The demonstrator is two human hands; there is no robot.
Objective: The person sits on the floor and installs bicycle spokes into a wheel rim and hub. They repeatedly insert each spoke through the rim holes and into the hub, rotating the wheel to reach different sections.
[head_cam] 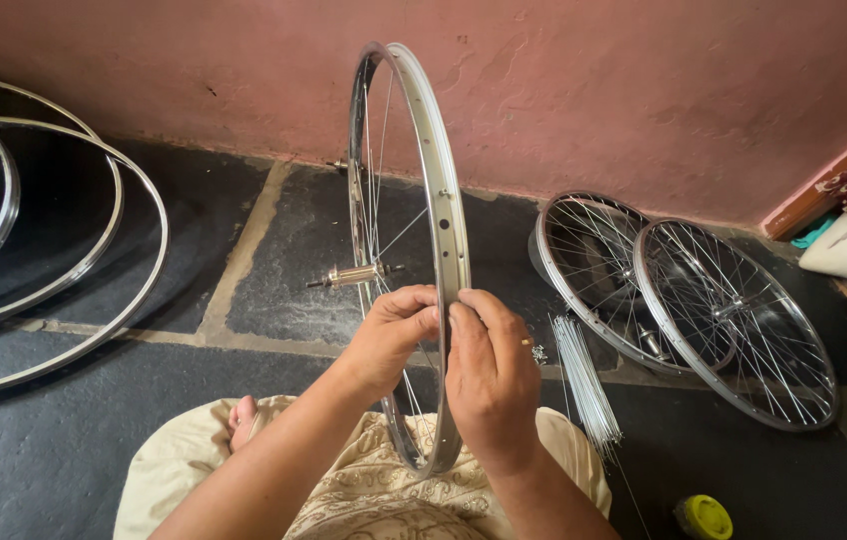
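**Two hands on one upright wheel**

Two hands meet at the middle of the frame on a bicycle wheel [444, 230] that stands upright, edge-on to the camera, its lower arc down between the person's knees. The wheel is a shiny metal rim with a row of small holes along its inner face, thin spokes fanning to a hub [352, 275] with an axle sticking out to the left. Only some spokes are laced; much of the rim shows open gaps.

The left hand [391, 335] has its fingers curled and pinched against the rim's left side. The right hand [489, 375] has its fingers closed on the rim's right edge; a ring shows on one finger. Fingertips of both hands nearly touch across the rim.

The wheel's top reaches close to the upper edge of the frame, in front of a pink wall [644, 90]. Dark stone floor [284, 260] lies open to the left of the hub and at lower left.

Counted: three bare rims [94, 300] overlapping at the left edge; two spoked wheels [684, 300] leaning on the wall at right; one bundle of loose spokes [584, 380] just right of the right hand; one yellow-lidded tub [704, 517] at lower right.
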